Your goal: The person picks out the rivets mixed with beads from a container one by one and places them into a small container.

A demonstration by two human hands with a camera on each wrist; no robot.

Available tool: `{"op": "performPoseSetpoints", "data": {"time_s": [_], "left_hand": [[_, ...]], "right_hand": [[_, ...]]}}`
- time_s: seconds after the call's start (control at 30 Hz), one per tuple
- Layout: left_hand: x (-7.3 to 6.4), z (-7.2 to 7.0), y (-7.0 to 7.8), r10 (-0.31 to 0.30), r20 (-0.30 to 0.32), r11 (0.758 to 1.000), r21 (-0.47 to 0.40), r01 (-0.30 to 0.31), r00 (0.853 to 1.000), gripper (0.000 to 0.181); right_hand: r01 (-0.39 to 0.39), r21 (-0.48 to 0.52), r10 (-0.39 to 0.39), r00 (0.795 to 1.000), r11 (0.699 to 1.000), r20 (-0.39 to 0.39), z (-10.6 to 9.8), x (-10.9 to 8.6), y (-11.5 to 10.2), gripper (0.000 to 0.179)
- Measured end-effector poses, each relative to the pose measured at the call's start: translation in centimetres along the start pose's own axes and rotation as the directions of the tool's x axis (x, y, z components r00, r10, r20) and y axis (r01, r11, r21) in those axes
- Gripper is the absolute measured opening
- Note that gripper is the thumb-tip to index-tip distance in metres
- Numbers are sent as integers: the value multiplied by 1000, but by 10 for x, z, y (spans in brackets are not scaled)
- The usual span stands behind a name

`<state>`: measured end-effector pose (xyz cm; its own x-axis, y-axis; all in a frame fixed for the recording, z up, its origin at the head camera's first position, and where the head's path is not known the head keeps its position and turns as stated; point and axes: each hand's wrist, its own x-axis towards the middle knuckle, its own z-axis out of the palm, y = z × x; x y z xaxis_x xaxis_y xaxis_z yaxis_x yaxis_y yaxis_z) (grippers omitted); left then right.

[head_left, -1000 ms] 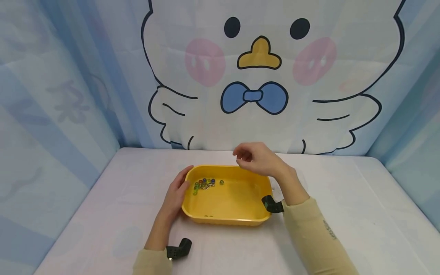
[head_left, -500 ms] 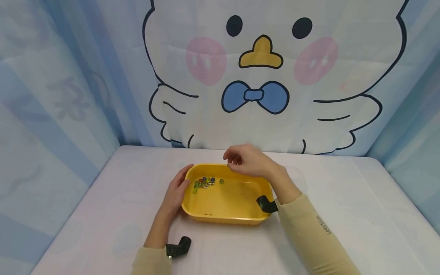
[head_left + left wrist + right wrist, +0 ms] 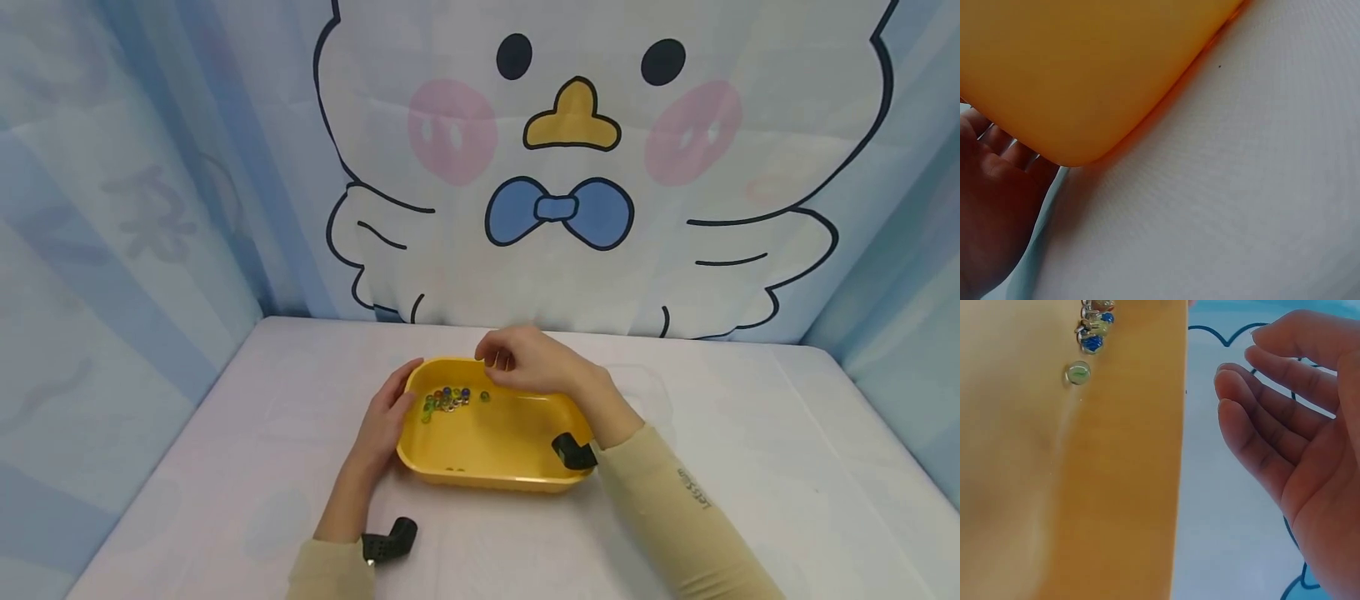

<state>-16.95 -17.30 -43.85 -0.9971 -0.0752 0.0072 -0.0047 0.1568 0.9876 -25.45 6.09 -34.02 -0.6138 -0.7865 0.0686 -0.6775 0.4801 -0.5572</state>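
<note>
A yellow plastic basin stands on the table; in its back left corner lie several coloured glass marbles beside small silver links. One greenish marble sits apart, to the right of the group. My left hand grips the basin's left end, thumb at the rim and fingers along the outer wall. Over the basin's back rim hovers my right hand, fingers loosely bent and nothing between them. In the right wrist view its palm and fingertips show beside the basin wall.
A white cloth covers the table. Behind it hangs a curtain with a cartoon bird, and blue curtains stand at both sides. Both wrists carry black cameras.
My right hand has moved left and slightly down along the basin's back rim, toward the marbles. The left hand, basin and marbles stay as they were.
</note>
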Motion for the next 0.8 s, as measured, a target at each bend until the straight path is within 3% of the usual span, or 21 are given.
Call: {"op": "performPoseSetpoints", "data": {"time_s": [0.8], "left_hand": [[0,-2,1,-2,3,1000,7,2,1000,49]], "right_hand": [[43,-27,-38,988,999,150,25,17,0,25]]}}
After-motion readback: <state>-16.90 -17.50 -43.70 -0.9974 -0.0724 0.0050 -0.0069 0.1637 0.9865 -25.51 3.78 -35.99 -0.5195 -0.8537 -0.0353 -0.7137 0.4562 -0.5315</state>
